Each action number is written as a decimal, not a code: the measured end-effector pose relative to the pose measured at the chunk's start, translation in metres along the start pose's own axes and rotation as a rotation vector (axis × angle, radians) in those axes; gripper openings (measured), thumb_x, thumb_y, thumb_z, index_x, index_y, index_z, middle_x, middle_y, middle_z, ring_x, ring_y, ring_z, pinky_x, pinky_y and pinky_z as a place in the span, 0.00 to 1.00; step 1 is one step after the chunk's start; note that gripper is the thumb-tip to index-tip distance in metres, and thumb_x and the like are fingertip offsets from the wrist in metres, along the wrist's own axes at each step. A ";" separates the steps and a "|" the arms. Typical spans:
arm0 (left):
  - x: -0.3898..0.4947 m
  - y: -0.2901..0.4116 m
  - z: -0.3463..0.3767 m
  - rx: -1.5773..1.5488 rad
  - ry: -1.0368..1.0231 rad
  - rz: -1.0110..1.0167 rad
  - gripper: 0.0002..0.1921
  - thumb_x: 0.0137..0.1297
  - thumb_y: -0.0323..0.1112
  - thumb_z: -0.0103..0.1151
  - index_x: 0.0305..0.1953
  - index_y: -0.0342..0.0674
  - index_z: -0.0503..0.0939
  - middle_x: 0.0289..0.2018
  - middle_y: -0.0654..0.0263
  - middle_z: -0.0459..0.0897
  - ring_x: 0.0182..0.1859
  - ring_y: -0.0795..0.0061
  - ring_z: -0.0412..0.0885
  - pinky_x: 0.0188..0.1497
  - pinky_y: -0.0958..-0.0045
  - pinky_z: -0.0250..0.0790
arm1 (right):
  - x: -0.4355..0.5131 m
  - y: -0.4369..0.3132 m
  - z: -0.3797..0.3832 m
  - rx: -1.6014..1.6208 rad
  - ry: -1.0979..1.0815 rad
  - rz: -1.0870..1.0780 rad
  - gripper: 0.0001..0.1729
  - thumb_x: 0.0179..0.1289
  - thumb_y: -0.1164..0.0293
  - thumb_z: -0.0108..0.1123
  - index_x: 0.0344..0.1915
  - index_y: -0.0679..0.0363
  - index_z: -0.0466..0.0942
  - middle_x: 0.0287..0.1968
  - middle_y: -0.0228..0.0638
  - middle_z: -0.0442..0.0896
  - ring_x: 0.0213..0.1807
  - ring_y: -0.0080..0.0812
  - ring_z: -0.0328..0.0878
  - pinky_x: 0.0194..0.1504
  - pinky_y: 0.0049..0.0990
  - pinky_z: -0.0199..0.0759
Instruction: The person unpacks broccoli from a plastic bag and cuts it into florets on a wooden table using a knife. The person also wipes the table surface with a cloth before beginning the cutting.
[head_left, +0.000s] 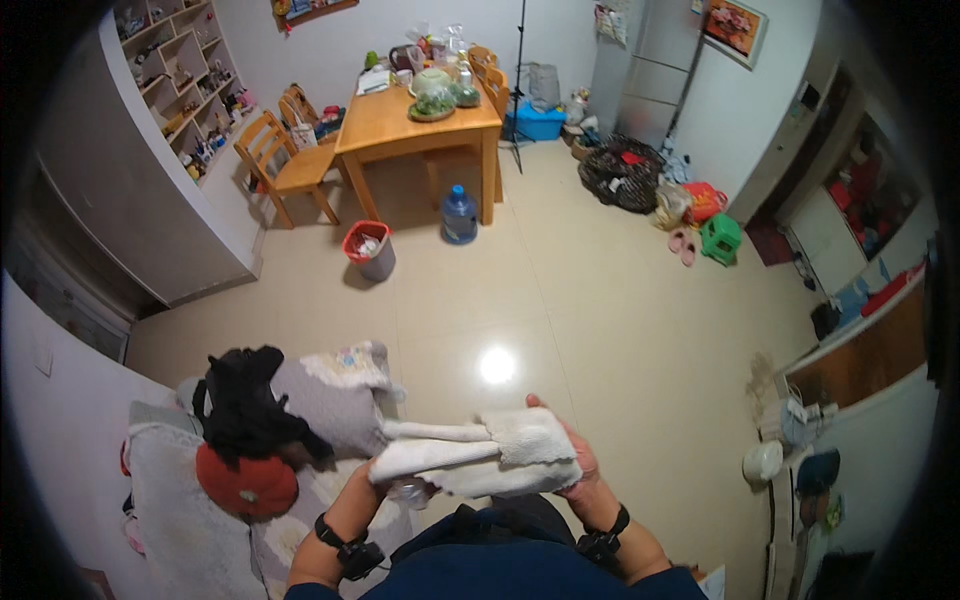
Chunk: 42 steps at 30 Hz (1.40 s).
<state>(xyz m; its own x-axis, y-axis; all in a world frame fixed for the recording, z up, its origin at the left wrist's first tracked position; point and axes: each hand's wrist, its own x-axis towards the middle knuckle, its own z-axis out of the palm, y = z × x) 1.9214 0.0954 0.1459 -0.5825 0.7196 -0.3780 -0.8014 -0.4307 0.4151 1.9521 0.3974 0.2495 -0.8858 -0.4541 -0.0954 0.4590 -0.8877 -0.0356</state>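
A whitish ribbed cloth item (487, 454), folded over on itself, is held up between both hands in front of my body. Its kind cannot be told for sure. My left hand (382, 484) grips its left end and is mostly covered by the cloth; something clear and shiny, like plastic, shows just below it. My right hand (581, 461) holds the right end from behind and beneath, with the thumb showing above the upper edge. Both wrists wear black straps with small devices.
At left, a covered sofa (180, 510) bears black clothing (244, 405) and a round red cushion (246, 480). Farther off stand a waste bin (371, 251), a blue water jug (459, 216), a wooden table (412, 124) and a chair (300, 169). Bags and a green stool (721, 238) sit at the right.
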 end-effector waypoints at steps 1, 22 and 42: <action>0.010 0.029 0.006 -0.053 -0.081 -0.010 0.24 0.70 0.36 0.57 0.63 0.33 0.69 0.48 0.47 0.82 0.34 0.68 0.80 0.38 0.69 0.74 | 0.033 -0.019 -0.001 0.031 -0.016 0.042 0.28 0.75 0.69 0.48 0.71 0.61 0.58 0.65 0.48 0.72 0.63 0.41 0.75 0.64 0.40 0.72; 0.290 0.563 -0.165 -0.267 0.566 0.428 0.15 0.69 0.35 0.59 0.54 0.43 0.73 0.37 0.63 0.83 0.31 0.69 0.83 0.24 0.66 0.76 | 0.758 -0.180 0.038 -0.997 0.115 0.285 0.17 0.71 0.70 0.58 0.56 0.54 0.68 0.41 0.30 0.79 0.43 0.20 0.78 0.44 0.21 0.74; 0.558 1.093 -0.228 1.612 0.648 0.525 0.19 0.62 0.37 0.64 0.55 0.44 0.78 0.58 0.60 0.78 0.50 0.55 0.83 0.49 0.60 0.76 | 1.417 -0.326 -0.006 -0.493 0.259 0.161 0.18 0.74 0.66 0.51 0.59 0.58 0.73 0.53 0.38 0.81 0.49 0.35 0.82 0.51 0.31 0.79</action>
<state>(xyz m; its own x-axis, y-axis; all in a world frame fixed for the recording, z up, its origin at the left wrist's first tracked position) 0.6897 -0.0976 0.2001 -0.9740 0.2256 -0.0216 0.1357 0.6567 0.7418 0.5478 0.0438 0.1198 -0.7848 -0.4924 -0.3763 0.6195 -0.6408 -0.4535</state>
